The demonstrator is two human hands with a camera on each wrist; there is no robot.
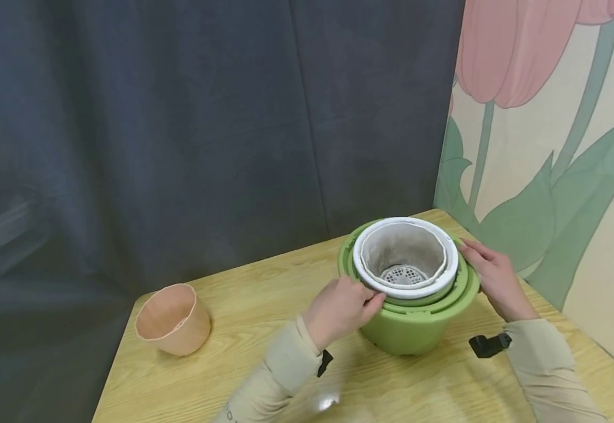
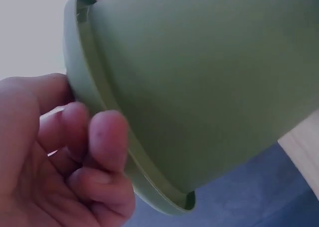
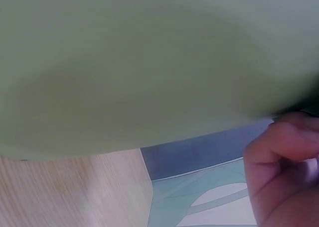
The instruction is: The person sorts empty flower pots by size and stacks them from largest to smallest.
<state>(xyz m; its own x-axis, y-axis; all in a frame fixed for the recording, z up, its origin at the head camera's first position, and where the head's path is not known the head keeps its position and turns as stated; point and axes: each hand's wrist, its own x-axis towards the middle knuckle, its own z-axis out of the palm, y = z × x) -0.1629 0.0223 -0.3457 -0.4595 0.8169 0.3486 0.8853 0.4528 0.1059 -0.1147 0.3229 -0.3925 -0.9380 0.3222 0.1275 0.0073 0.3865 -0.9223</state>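
A large green flower pot (image 1: 412,332) stands upright on the table with smaller pots nested inside it. Innermost are a white-rimmed pot (image 1: 362,255) and a greyish pot (image 1: 404,244) with a perforated bottom. My left hand (image 1: 341,308) grips the near left edge of the stack. In the left wrist view its curled fingers (image 2: 107,140) lie against the green pot's lip (image 2: 102,87). On the other side, my right hand (image 1: 497,279) holds the green pot's rim. The right wrist view shows mostly green wall (image 3: 149,77) and part of that hand.
A peach-coloured pot (image 1: 177,323) stands alone at the table's left end. The wooden table (image 1: 264,294) meets a dark curtain (image 1: 206,129) behind and a tulip-painted wall (image 1: 539,147) on the right.
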